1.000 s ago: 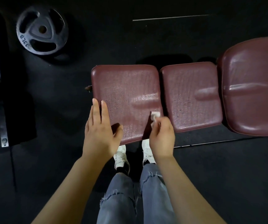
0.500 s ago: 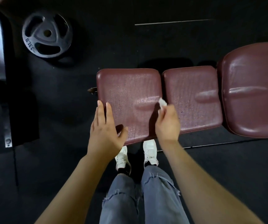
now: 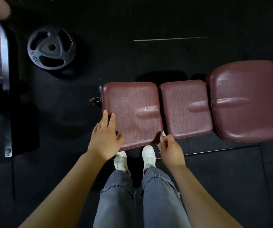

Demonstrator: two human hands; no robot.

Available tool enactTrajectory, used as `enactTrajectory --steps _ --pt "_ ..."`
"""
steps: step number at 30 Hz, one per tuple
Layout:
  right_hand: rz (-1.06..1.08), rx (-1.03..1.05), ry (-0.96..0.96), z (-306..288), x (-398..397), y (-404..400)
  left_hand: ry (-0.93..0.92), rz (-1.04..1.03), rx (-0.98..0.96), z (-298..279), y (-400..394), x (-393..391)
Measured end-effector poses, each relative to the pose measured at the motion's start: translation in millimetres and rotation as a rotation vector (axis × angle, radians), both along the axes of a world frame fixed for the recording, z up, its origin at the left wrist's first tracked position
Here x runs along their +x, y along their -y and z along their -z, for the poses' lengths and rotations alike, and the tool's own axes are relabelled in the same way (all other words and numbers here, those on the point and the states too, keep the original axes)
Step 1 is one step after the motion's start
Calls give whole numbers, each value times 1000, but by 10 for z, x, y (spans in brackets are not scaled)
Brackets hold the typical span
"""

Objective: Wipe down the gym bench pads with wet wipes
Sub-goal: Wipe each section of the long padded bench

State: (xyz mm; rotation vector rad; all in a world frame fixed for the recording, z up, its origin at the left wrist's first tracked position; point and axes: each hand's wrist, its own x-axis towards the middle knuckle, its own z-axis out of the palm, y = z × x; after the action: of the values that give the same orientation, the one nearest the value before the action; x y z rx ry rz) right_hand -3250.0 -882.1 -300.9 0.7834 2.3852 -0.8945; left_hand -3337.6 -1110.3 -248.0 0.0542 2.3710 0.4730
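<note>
Left hand (image 3: 105, 139) lay flat, fingers straight, on near-left corner of the end pad (image 3: 132, 112), likely to steady the bench. Right hand (image 3: 171, 149) pinched the wet wipe (image 3: 161, 139) at the pad's near edge, beside the gap to the middle pad (image 3: 186, 109).

Both forearms reach up from the lower frame; left hand (image 3: 105, 139) lies flat, fingers straight; right hand (image 3: 171, 149) curls, fingertips pinching.
</note>
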Motion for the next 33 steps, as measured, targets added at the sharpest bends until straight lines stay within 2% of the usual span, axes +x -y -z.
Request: enactTrajectory --steps 2,7,10,17,26,33 --pt "-28 -50 -6 -153 -69 -136 -3 23 -5 -83 17 -35" --pt "149 -61 -108 -437 -233 -369 -104 135 -22 -194 31 42" --pt "283 -93 -153 -506 -291 -450 -134 216 -27 -196 -33 65" --pt "380 -169 -186 -505 -364 -657 -116 296 -27 -160 -400 11" --pt "370 -200 -176 -283 -642 -1362 -64 251 -36 42 -1127 -16" --pt "245 -163 -155 -143 -1062 -1983 -7 71 7 220 -1789 -80"
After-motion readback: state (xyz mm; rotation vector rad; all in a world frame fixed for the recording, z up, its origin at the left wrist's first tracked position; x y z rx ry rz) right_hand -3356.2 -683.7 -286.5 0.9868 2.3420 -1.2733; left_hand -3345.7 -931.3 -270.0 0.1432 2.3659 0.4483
